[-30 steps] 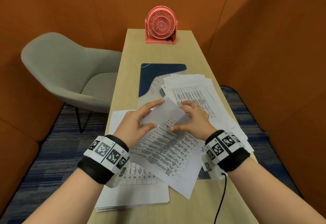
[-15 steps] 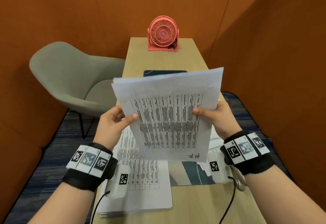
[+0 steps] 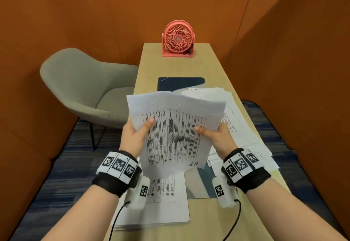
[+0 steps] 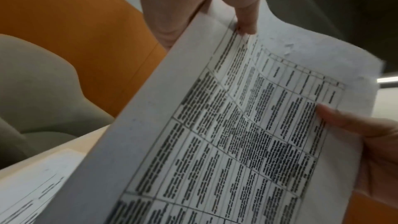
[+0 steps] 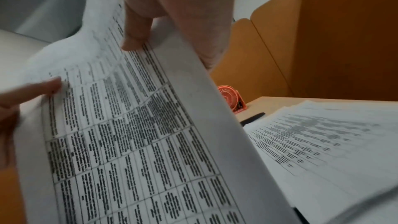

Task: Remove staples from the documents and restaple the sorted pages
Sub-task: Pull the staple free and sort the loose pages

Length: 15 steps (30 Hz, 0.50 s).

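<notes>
Printed sheet [image 3: 175, 132] sits lower than half a second ago, top edge now wavy (thin paper, gridded table), pinched above desk [image 3: 200, 66] by left hand [image 3: 135, 136] and right hand [image 3: 217, 138].

1. Forearms bare, no sleeves.
2. Left wristband [image 3: 118, 181]: black fabric cuff, topped by a strip of white tiles printed with black square fiducial markers.
3. Right wristband [image 3: 246, 174]: same black cuff, same row of white marker tiles.
4. Left wrist camera [image 3: 139, 193]: white rounded housing under the wrist, one black fiducial marker on its face, thin black cable [image 3: 115, 220] leaving its near end.
5. Right wrist camera [image 3: 224, 193]: matching white housing, one marker, black cable [image 3: 236, 220].
</notes>
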### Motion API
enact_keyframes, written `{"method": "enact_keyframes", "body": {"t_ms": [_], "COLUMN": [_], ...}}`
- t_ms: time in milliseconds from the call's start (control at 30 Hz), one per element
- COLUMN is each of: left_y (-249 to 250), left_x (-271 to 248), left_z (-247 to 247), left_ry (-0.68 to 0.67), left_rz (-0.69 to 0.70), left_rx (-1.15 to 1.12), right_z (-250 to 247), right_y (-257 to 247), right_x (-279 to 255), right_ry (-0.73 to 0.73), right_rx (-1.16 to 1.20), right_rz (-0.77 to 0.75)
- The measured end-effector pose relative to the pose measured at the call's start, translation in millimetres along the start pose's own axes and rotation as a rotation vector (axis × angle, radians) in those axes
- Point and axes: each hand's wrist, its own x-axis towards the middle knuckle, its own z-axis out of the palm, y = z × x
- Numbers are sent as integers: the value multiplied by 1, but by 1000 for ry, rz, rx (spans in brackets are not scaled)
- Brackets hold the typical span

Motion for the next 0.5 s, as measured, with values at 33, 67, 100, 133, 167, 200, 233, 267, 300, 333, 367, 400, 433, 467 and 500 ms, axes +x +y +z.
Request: {"method": "enact_keyframes", "body": {"t_ms": [33, 67, 100, 133, 167, 200, 233, 267, 300, 333, 367, 400, 433, 467, 500], "left_y": [2, 6, 11, 16, 19, 20, 20, 17, 12, 8, 4, 1, 0, 1, 4], "left_x": [-1, -2, -2, -2, -1, -1, 0, 1, 1, 1, 1, 0, 0, 0, 1], "left_z": [1, 2, 2, 3, 2, 2, 3, 4, 5, 6, 8, 9, 10, 12, 13], "left_ry": [17, 39, 64, 91, 116, 131, 140, 141, 135, 126, 120, 115, 114, 116, 117], "left_rz": [13, 41, 69, 93, 109, 123, 125, 111, 79, 39, 4, -16, -18, -9, 3], "left_rx": [-8, -17, -36, -67, -98, -113, -104, -82, -54, -34, -20, -4, 23, 47, 57], "right_z": [2, 2, 2, 1, -1, -2, -3, -3, -3, -2, -1, -1, -1, -2, -4], "right_y": [-2, -7, -11, -16, -19, -21, -20, -18, -14, -11, -9, -10, -12, -16, -20], "right_x": [0, -1, -2, -3, -5, -7, -8, -8, -8, -7, -6, -5, -4, -4, -3], "right_ry": [6, 10, 14, 17, 20, 22, 26, 33, 39, 41, 38, 35, 32, 29, 33], "right_rx": [5, 26, 56, 88, 116, 134, 136, 123, 101, 69, 33, 5, -1, 12, 37], "right_rz": [-2, -17, -44, -80, -113, -133, -134, -114, -84, -47, -20, -2, 6, 1, -11]}}
